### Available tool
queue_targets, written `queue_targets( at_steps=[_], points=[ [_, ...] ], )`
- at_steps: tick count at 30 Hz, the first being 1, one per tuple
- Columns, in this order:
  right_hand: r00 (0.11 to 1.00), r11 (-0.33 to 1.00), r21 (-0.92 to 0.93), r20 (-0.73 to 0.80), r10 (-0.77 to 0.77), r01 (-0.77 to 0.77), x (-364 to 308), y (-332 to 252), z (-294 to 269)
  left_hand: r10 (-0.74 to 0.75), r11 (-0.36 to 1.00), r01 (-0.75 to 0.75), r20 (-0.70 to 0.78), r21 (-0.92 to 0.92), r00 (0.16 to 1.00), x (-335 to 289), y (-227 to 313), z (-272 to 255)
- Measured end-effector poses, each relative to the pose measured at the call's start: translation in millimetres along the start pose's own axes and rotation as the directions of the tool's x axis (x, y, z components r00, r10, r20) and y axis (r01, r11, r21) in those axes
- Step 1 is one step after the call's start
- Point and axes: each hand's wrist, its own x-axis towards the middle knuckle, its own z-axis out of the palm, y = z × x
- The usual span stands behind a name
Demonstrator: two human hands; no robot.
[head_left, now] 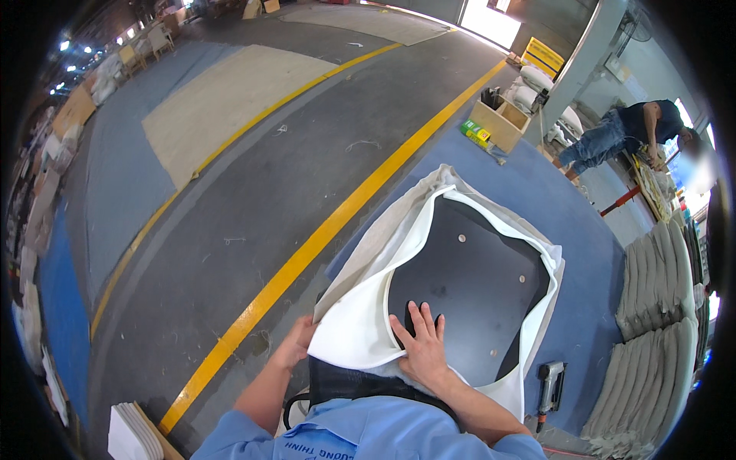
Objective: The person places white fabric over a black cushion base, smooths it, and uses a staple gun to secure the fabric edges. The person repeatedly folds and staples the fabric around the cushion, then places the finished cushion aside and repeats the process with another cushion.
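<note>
A black panel (460, 284) with several small round holes lies in front of me. White foam padding (354, 331) surrounds it, its edges turned up, with a light grey fabric cover (377, 239) outside the foam. My right hand (423, 354) rests on the near left part of the panel, fingers spread and holding nothing. My left hand (297, 341) is closed at the near left corner of the padding, gripping its edge; its fingertips are partly hidden. A staple gun (550, 389) lies to the right of the panel on the blue surface.
A blue work surface (590, 307) lies beneath the padding. At its far end stand a wooden box (502, 123) and a green-yellow carton (475, 132). Stacked grey cushions (652, 330) stand at right. Beyond, another person (625, 130) bends over a table. White panels (134, 433) stand at lower left.
</note>
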Motion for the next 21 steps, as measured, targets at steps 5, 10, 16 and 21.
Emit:
queue_targets(
  at_steps=[5, 10, 16, 21],
  points=[
    [1.000, 1.000, -0.011, -0.003, -0.011, 0.011, 3, 4, 3, 0.013, 0.997, -0.010, 0.037, -0.082, 0.999, 3, -6, -6],
    [0.998, 0.998, 0.026, -0.042, -0.051, 0.052, 4, 4, 0, 0.064, 0.995, -0.062, 0.016, -0.076, 0.998, 7, -16, -17],
    [1.000, 0.999, -0.037, -0.016, -0.013, 0.012, 0, 19, 13, 0.102, 0.978, -0.101, -0.007, -0.182, 0.995, 14, -10, 16],
    [0.973, 0.867, 0.498, 0.211, -0.096, -0.022, -20, 67, -66, 0.017, 0.996, -0.024, -0.077, -0.081, 0.997, 23, 1, 6]
  ],
)
